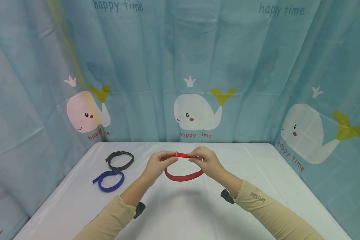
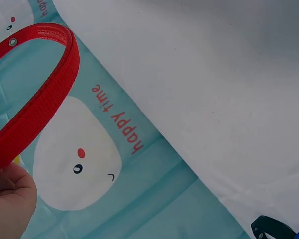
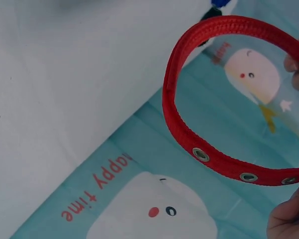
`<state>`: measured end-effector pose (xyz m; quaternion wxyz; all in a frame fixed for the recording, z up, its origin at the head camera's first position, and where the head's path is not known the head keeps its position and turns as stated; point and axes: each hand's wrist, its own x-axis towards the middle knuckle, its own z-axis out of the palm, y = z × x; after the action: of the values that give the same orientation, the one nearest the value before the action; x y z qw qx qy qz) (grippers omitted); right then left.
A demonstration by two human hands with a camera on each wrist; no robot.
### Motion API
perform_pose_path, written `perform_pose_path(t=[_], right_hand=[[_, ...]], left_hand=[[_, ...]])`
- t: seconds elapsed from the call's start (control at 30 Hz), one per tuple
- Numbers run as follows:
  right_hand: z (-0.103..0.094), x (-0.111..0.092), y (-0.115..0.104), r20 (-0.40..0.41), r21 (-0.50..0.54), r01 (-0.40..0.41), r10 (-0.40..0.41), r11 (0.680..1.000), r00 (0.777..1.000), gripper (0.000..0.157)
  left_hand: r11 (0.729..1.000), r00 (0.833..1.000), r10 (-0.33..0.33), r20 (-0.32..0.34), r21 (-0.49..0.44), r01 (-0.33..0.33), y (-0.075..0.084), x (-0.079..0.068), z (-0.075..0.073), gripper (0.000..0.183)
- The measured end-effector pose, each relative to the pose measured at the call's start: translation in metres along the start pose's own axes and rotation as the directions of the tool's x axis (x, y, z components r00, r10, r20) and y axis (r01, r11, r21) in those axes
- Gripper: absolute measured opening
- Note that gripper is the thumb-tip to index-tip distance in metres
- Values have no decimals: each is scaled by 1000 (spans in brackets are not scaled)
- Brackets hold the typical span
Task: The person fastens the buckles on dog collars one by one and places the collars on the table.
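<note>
Held above the white table is a red collar [image 1: 184, 177], bent into a loop, with metal eyelets that show in the right wrist view. My left hand [image 1: 160, 164] pinches it on the left, beside a small metal ring at the top of the loop. On the other side my right hand [image 1: 207, 162] pinches the strap between thumb and fingers. A short red stretch spans the gap between both hands. In the left wrist view the collar [image 2: 49, 94] curves up from the left hand [image 2: 12, 199]. The buckle is mostly hidden by the fingers.
A dark green or black collar [image 1: 120, 167] lies looped at the table's back left. Just in front of it lies a blue collar [image 1: 109, 188], also looped. A whale-print curtain [image 1: 156, 66] stands behind the white table [image 1: 252, 173] and along its sides.
</note>
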<state>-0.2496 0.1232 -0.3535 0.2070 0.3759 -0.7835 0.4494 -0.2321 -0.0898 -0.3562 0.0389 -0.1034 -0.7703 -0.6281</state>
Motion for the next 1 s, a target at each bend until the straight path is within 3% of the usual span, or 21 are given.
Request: perform_pose_path(t=[0.13, 0.3, 0.5, 0.63, 0.8, 1.0], right_hand=[[2, 0, 1, 7, 14, 5, -6, 1000, 1000, 17], [4, 0, -2, 13, 50, -6, 5, 999, 1000, 14], [6, -2, -3, -9, 16, -91, 91, 996, 996, 19], [7, -2, -4, -19, 15, -99, 99, 995, 995, 24], [8, -4, 0, 10, 10, -114, 114, 993, 993, 27], [3, -15, 15, 42, 36, -216, 214, 976, 976, 21]], left_hand=[[1000, 1000, -19, 2, 8, 19, -3, 0, 2, 27], [1000, 1000, 4, 20, 8, -4, -6, 3, 7, 27], [1000, 1000, 22, -17, -18, -23, -9, 3, 10, 29], [999, 999, 35, -32, -39, -36, -9, 1, 12, 30], [997, 998, 39, -59, -59, -43, -8, -1, 12, 28], [994, 992, 30, -123, -97, -43, -5, -1, 7, 28]])
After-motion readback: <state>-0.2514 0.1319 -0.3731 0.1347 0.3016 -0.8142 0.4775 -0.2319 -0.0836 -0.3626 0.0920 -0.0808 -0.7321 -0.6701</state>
